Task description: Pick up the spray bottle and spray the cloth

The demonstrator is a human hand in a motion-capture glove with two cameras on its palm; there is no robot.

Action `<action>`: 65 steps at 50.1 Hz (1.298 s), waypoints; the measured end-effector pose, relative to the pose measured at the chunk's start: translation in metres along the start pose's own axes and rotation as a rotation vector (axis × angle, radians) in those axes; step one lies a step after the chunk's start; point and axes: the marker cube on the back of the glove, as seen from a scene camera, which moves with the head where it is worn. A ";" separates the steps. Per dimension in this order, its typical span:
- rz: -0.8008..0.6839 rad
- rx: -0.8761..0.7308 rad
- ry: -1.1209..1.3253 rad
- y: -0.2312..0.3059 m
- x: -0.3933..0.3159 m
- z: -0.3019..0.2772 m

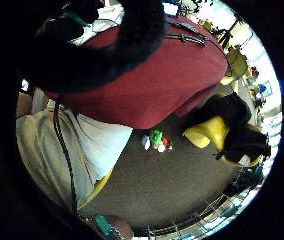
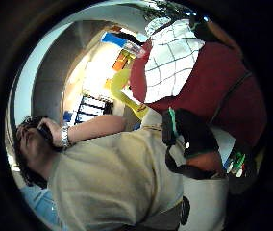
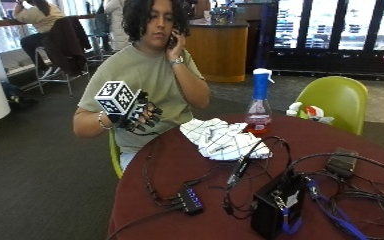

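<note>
Black-gloved right hand (image 3: pixel 141 116) raised, fingers relaxed, holding nothing; next, reach right past cloth (image 3: pixel 222 139) to spray bottle (image 3: pixel 259 102).

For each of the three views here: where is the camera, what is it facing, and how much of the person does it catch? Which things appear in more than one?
Outside view: across the table, facing the seated person; shows the raised gloved right hand, cloth and spray bottle.
Little finger side palm view: looks down at the table edge, floor and the person's lap.
Thumb side palm view: faces the person's torso and the bare hand at the head.
Shared: table and cloth.
</note>
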 end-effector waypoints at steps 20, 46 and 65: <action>0.008 0.036 -0.039 0.011 0.006 0.001; 0.084 0.048 -0.075 0.030 0.028 0.006; 0.089 0.051 -0.092 0.029 0.034 0.010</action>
